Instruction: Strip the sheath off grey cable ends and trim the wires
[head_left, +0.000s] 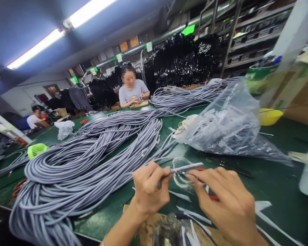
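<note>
My left hand is closed in a pinch on the end of a grey cable above the green table. A thin white strip sticks out to the right from that pinch. My right hand is closed too, its fingertips pressed on the strip and cable end just right of the left hand. A clear tape roll lies on the table right behind the fingers. The held cable runs back into a big pile of grey cables.
A clear plastic bag of white strips lies at the right, a yellow bowl beyond it. Red-handled scissors lie under my right hand. A person in a grey shirt works across the table; another person sits far left. A green basket stands left.
</note>
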Tool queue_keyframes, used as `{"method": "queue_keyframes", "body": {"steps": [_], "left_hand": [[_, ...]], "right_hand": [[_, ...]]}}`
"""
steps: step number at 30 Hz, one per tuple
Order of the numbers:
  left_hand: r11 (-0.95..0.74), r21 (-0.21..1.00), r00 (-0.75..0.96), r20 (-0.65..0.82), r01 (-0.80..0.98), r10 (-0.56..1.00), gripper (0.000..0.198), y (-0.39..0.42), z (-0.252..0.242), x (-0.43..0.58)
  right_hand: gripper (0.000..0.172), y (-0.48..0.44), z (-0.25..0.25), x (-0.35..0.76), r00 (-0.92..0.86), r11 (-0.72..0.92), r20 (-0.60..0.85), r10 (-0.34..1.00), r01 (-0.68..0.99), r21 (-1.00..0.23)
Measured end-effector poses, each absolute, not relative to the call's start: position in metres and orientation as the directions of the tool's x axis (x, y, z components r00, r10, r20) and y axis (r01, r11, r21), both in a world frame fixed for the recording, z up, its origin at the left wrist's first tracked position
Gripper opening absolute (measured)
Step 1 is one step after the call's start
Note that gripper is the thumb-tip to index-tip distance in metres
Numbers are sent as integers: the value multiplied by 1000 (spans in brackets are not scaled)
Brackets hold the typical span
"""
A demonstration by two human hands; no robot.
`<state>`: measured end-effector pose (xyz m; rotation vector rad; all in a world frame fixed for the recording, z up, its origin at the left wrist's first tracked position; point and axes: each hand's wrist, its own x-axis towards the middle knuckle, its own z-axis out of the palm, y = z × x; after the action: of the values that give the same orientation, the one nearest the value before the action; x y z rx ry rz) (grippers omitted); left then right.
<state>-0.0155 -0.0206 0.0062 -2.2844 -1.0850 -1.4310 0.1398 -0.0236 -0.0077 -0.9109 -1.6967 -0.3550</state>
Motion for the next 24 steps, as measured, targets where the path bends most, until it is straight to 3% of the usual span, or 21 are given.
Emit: {"method": "queue_keyframes", "body": {"steps": [7, 14, 18, 21, 24], "left_hand": [[-700, 135, 286, 846, 701, 449, 13, -23, 5, -14], [-682, 139, 278, 841, 718, 464, 17, -23, 5, -12], [-686, 135, 292, 834, 715, 469, 20, -23, 4, -10], [-694, 134, 306, 828, 708, 471, 19, -23, 2, -9], [-698, 158, 298, 822, 699, 485, 17, -23, 2, -8]], "right_hand": [[7, -30, -6, 137, -85, 578, 940, 330, 805, -130], [10, -29, -9, 136, -74, 609, 932, 354, 775, -169], [18, -28, -11, 129, 19, 637, 880, 475, 682, -358], [27, -29, -10, 127, 102, 572, 754, 648, 588, -571], [31, -29, -7, 128, 189, 496, 658, 728, 518, -697]]}}
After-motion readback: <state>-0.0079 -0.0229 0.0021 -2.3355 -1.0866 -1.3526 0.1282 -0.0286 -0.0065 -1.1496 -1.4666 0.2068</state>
